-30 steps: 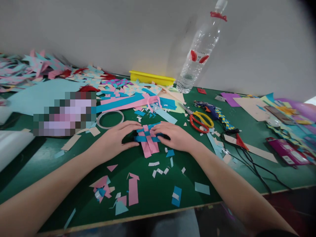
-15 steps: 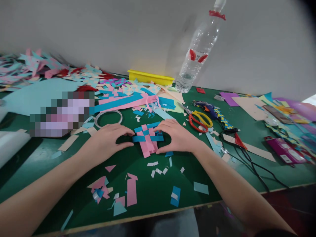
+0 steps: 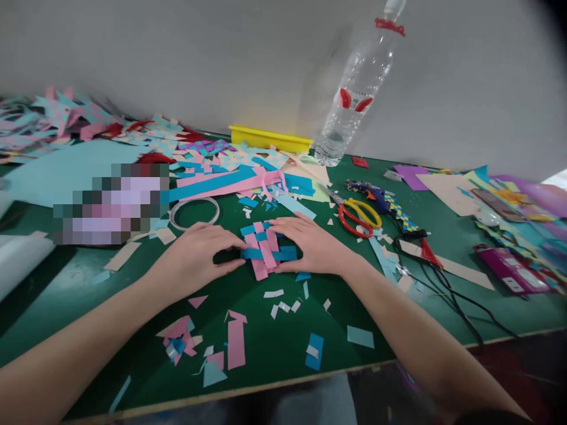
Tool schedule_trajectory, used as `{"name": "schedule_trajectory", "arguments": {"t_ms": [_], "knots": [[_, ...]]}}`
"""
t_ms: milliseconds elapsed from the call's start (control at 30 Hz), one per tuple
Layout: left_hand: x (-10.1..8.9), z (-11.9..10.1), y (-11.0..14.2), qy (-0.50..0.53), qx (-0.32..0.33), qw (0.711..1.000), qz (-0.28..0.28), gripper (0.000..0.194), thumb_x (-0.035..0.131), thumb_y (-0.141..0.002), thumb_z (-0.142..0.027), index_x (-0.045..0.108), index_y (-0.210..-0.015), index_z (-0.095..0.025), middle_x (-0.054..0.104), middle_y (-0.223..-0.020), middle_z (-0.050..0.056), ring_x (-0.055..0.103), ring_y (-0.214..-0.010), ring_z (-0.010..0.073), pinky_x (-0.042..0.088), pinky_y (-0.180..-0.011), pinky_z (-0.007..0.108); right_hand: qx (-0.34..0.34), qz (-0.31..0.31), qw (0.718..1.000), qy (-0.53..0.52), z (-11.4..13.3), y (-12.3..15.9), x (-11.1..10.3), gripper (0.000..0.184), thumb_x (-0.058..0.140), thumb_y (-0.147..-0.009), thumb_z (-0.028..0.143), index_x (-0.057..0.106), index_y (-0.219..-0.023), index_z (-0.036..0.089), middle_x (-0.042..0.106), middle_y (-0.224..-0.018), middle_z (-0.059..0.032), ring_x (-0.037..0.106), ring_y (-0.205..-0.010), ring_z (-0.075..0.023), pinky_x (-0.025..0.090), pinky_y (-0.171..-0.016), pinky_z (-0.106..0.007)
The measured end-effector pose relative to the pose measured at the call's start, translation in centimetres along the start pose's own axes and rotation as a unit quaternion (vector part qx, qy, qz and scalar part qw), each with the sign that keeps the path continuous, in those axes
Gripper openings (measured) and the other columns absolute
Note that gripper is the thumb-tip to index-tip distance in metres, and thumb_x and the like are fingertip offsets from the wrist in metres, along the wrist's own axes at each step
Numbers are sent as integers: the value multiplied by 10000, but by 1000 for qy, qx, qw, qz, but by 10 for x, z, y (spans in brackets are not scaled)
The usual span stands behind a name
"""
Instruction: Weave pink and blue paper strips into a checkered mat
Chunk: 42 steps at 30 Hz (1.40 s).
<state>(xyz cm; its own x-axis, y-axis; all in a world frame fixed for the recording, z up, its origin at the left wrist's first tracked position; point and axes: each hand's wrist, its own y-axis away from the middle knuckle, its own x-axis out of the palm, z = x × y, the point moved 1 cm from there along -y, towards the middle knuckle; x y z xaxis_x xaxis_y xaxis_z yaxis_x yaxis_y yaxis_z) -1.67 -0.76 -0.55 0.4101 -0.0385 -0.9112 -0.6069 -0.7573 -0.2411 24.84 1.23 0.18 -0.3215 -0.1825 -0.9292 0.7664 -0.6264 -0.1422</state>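
Observation:
In the head view a small weave of pink and blue paper strips (image 3: 264, 248) lies on the green table in front of me. My left hand (image 3: 200, 251) has its thumb and index finger closed at the left end of the lower blue paper strip (image 3: 287, 254). From the right, my right hand (image 3: 316, 245) curves around the weave. Its fingertips rest on the weave's upper right part and its thumb touches near the lower right edge. The right fingers partly cover the upper blue strip.
Paper scraps (image 3: 236, 342) are scattered near the table's front edge. Behind the weave lie a tape roll (image 3: 195, 200) and long pink and blue strips (image 3: 212, 188). Scissors (image 3: 357, 218), a glue gun (image 3: 370, 192) with a cable and a tilted-looking plastic bottle (image 3: 354, 94) stand or lie to the right.
My left hand has moved right, onto the lower blue strip's end. That strip now slants and reaches further right. My right hand's fingers have shifted slightly on the weave.

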Motion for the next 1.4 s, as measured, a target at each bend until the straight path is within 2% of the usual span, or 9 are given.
{"name": "schedule_trajectory", "arguments": {"t_ms": [367, 567, 633, 733, 867, 1000, 1200, 1333, 1400], "knots": [[7, -3, -5, -27, 68, 997, -21, 428, 407, -990, -545, 723, -1055, -265, 744, -1042, 34, 671, -942, 244, 426, -839, 389, -7, -3, 1000, 5, 3, 0, 1, 690, 598, -836, 649, 498, -1364, 216, 481, -1493, -98, 417, -1400, -274, 178, -1223, -533], [6, -6, -5, -42, 96, 994, -25, 437, 373, -1014, -505, 716, -1064, -240, 736, -1072, 43, 667, -959, 233, 430, -837, 372, -28, -19, 999, 23, 5, 0, -1, 653, 608, -844, 620, 510, -1345, 211, 503, -1472, -102, 432, -1387, -263, 159, -1228, -515], [6, -6, -5, -41, 94, 994, -28, 406, 395, -1012, -487, 710, -1063, -237, 735, -1065, 45, 664, -953, 229, 434, -840, 365, -45, -46, 998, 22, 6, 0, -2, 619, 615, -854, 595, 525, -1329, 208, 544, -1431, -102, 472, -1347, -251, 173, -1219, -507], [9, -6, -5, -33, 92, 995, -27, 372, 426, -1006, -465, 702, -990, -217, 732, -1019, 49, 658, -930, 223, 437, -823, 356, -80, -88, 993, 16, 7, -1, -3, 439, 614, -884, 531, 622, -1181, 207, 658, -1255, -74, 569, -1200, -218, 243, -1183, -469], [11, -6, -7, -24, 93, 995, -18, 358, 443, -1001, -454, 688, -919, -206, 715, -964, 46, 651, -896, 215, 444, -797, 351, -107, -83, 990, 25, 7, -2, -3, 294, 613, -903, 470, 692, -999, 203, 709, -1054, -48, 602, -1025, -197, 329, -1100, -427], [7, -1, -5, -17, 73, 997, -19, 356, 436, -998, -468, 696, -1006, -225, 698, -1024, 55, 643, -941, 225, 462, -832, 365, -108, -63, 992, 28, 5, -1, -3, 355, 651, -865, 496, 689, -1031, 185, 699, -1099, -66, 587, -1036, -219, 348, -1066, -435], [2, 9, -3, -33, 15, 999, -30, 379, 431, -992, -433, 633, -1209, -197, 662, -1176, 105, 592, -1103, 275, 483, -950, 438, -94, -79, 992, 30, 10, 1, -3, 476, 637, -875, 501, 624, -1202, 156, 661, -1238, -102, 560, -1173, -233, 392, -1048, -413], [4, 8, -3, -38, 9, 999, -16, 373, 436, -985, -406, 599, -1240, -189, 643, -1242, 116, 572, -1151, 289, 473, -986, 470, -118, -53, 990, 63, 19, -3, 2, 376, 557, -944, 409, 617, -1218, 158, 645, -1296, -106, 554, -1227, -236, 402, -1062, -434], [5, 6, -3, -39, 8, 999, -10, 367, 445, -981, -406, 594, -1238, -192, 634, -1261, 116, 568, -1162, 291, 469, -996, 473, -130, -52, 987, 83, 22, -5, 4, 289, 484, -986, 323, 650, -1154, 155, 691, -1223, -90, 596, -1172, -224, 430, -1041, -418]]}}
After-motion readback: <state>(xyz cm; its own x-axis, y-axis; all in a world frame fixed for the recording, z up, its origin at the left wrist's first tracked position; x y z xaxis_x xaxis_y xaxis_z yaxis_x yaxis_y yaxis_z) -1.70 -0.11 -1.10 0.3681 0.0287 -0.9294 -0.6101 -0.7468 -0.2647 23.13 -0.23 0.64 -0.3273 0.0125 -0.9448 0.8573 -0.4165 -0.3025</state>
